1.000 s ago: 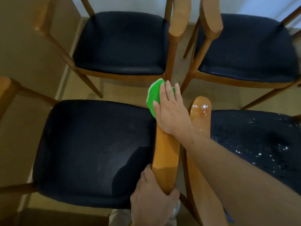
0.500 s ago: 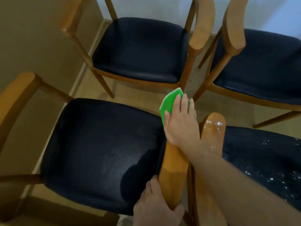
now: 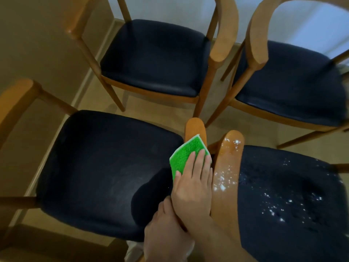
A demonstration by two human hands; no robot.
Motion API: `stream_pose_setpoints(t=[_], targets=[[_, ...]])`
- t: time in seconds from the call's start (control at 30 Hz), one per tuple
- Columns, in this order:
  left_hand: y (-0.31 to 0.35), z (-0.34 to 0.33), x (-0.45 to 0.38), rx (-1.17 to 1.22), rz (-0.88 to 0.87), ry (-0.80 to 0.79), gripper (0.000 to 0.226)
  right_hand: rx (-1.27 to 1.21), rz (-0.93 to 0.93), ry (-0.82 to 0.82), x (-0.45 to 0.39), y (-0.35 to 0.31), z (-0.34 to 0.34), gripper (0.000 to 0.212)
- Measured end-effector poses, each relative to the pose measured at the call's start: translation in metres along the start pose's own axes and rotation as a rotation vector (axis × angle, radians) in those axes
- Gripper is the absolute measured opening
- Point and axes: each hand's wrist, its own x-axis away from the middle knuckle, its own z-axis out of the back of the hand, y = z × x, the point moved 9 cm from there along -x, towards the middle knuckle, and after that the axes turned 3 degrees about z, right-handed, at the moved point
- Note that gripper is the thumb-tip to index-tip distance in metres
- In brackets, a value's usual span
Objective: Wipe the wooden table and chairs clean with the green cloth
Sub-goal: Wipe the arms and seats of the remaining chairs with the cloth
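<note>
My right hand [image 3: 192, 184] presses the green cloth [image 3: 186, 156] flat on the wooden armrest [image 3: 195, 129] of the near left chair [image 3: 105, 167], fingers straight. The armrest's rounded tip shows bare beyond the cloth. Low in the frame, my left hand [image 3: 166, 231] grips the near end of that same armrest, partly under my right wrist. Right beside it, the near right chair's armrest [image 3: 228, 167] carries white wet specks, and so does its dark seat [image 3: 287, 201].
Two more wooden chairs with dark seats stand beyond, one at the back left [image 3: 154, 55] and one at the back right [image 3: 290, 80]. Their armrests reach close to the near chairs. A beige wall [image 3: 37, 44] runs along the left, and floor shows between the chairs.
My right hand has slid the green cloth back along the armrest toward me, uncovering the armrest's tip. My left hand keeps its grip. The view has tilted, showing more of the far chairs.
</note>
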Motion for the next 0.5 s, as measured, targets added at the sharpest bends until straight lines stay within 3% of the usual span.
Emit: stream_pose_setpoints(t=[0.17, 0.27, 0.33, 0.5], targets=[[0.006, -0.002, -0.02, 0.028, 0.1, -0.219, 0.074, 0.028, 0.007, -0.036, -0.016, -0.005, 0.002, 0.066], [0.011, 0.0, -0.026, 0.053, 0.085, -0.3, 0.074, 0.015, 0.06, -0.064, -0.066, -0.009, 0.016, 0.065], [0.01, -0.002, -0.027, 0.033, 0.065, -0.277, 0.072, -0.033, 0.079, -0.069, -0.113, -0.007, 0.025, 0.063], [-0.006, -0.014, -0.018, -0.012, -0.029, -0.115, 0.102, -0.127, 0.194, -0.087, -0.163, -0.009, 0.028, 0.05]])
